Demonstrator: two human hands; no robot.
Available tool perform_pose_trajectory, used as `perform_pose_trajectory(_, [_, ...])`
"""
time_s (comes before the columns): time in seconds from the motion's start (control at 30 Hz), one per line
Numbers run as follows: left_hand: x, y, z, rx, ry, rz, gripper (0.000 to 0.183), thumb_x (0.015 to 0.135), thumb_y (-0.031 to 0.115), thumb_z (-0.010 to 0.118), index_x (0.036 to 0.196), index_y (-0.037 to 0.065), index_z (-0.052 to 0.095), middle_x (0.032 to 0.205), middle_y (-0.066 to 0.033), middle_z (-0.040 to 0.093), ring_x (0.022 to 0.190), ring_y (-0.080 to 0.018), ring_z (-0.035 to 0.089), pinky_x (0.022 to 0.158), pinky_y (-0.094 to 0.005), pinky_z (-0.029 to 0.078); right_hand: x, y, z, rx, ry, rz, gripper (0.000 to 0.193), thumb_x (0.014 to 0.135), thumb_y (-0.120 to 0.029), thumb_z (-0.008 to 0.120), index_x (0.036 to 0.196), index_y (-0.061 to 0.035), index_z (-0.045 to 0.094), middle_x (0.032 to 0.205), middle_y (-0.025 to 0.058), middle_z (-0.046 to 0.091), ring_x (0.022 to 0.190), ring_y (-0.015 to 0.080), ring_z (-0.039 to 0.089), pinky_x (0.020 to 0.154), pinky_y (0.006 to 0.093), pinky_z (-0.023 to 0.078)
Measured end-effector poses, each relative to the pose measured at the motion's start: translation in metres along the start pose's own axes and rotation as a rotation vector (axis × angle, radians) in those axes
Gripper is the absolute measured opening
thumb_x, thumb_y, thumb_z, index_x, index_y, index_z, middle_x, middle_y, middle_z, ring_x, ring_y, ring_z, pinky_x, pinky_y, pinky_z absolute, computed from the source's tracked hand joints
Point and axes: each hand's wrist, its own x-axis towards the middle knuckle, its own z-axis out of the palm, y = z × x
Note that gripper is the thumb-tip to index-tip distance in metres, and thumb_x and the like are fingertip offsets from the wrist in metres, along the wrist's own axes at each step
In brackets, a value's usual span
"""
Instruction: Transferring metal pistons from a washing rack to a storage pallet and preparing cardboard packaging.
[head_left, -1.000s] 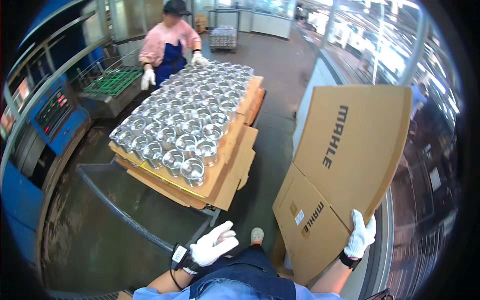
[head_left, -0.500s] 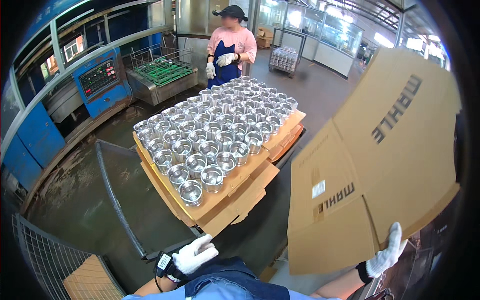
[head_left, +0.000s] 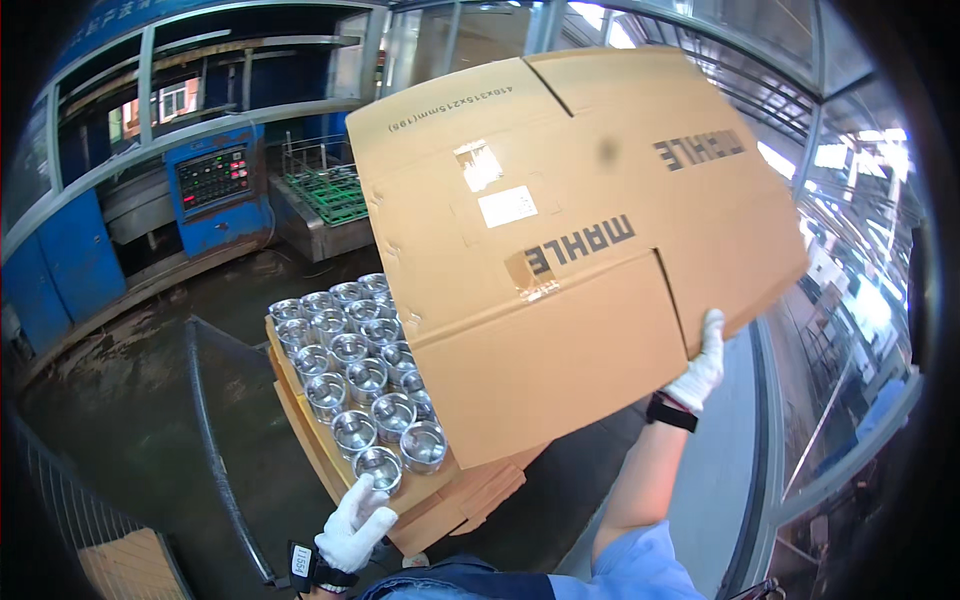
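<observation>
A large flattened cardboard box (head_left: 590, 340) is raised over the right and far part of the pallet stack. My right hand (head_left: 697, 370), in a white glove, is closed on its lower right edge, the thumb on the side facing me. Rows of shiny, cup-shaped metal parts (head_left: 348, 348) stand open end up on a brown cardboard layer (head_left: 428, 488); the raised sheet hides many of them. My gloved left hand (head_left: 352, 528) is beside the nearest metal part (head_left: 378, 470), with thumb and forefinger apart. Whether the fingertip touches it, I cannot tell.
A bent metal rail (head_left: 212, 440) stands left of the stack. At the lower left is a wire cage (head_left: 60, 500) with cardboard in it. Farther back are a blue control panel (head_left: 212, 180) and a green rack (head_left: 330, 192). Glazed framing (head_left: 800, 470) runs along the right.
My right hand has lifted the cardboard and swung it leftward over the stack, hiding the co-worker and many metal parts. My left hand is now by the nearest part.
</observation>
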Motion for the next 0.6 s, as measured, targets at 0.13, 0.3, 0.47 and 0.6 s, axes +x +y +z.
perform_pose_trajectory(0.13, [0.012,0.001,-0.008,0.006,0.051,0.095,0.084,0.099,0.019,0.072,0.162,-0.005,0.022,0.145,-0.0229,0.054,0.135,-0.0295,0.054,0.112,-0.0423,0.046,0.029,0.117,-0.008,0.025,-0.029,0.233,0.047,0.098,-0.031,0.075,0.132,-0.0009,0.062,0.121,0.013,0.072,0.102,0.0292,0.072,0.088,0.0441,0.062])
perform_pose_trajectory(0.3, [0.014,-0.013,-0.015,0.056,0.193,0.015,0.086,0.098,0.024,0.073,0.162,-0.005,0.023,0.145,-0.0271,0.054,0.135,-0.0322,0.055,0.112,-0.0439,0.047,0.017,0.259,-0.077,-0.102,0.072,0.563,0.048,0.096,-0.026,0.076,0.133,0.0012,0.061,0.122,0.0151,0.07,0.103,0.0363,0.071,0.086,0.0545,0.061])
perform_pose_trajectory(0.47, [0.016,-0.01,0.007,0.416,0.354,-0.063,0.094,0.092,0.032,0.078,0.16,-0.008,0.027,0.146,-0.0315,0.054,0.136,-0.0374,0.055,0.114,-0.0454,0.044,-0.001,0.306,-0.132,-0.745,-0.053,0.888,0.043,0.097,-0.031,0.073,0.124,0.0011,0.065,0.098,0.0148,0.073,0.056,0.0281,0.066,0.04,0.0417,0.054])
perform_pose_trajectory(0.6, [0.039,0.009,0.038,0.833,0.37,0.054,0.082,0.085,0.037,0.079,0.146,-0.007,0.044,0.131,-0.028,0.059,0.123,-0.0419,0.059,0.107,-0.047,0.047,0.012,0.297,-0.134,-0.82,-0.136,0.899,0.041,0.095,-0.037,0.076,0.112,-0.0003,0.069,0.079,0.0109,0.071,0.044,0.0205,0.058,0.036,0.0349,0.049])
